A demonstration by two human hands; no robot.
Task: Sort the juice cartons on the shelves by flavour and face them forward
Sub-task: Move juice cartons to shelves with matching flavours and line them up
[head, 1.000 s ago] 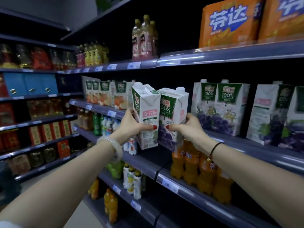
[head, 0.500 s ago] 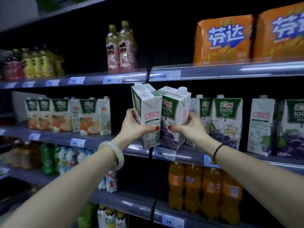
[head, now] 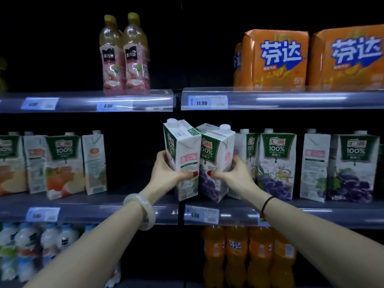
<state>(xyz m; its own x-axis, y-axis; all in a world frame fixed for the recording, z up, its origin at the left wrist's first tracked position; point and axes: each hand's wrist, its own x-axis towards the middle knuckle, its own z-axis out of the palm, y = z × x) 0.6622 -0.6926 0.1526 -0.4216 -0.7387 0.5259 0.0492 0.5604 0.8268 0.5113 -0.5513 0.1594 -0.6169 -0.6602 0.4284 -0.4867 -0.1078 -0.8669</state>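
The left hand point(head: 166, 173) is gripping one grape carton point(head: 182, 159) and the right hand point(head: 234, 175) another point(head: 214, 163), just left of the grape row point(head: 276, 167), so both should be turning gently to show their fronts.

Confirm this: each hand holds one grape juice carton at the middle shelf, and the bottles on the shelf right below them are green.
Not quite. The head view shows the bottles below are orange, not green. The rest holds: the left hand and right hand each hold one grape juice carton at the middle shelf.
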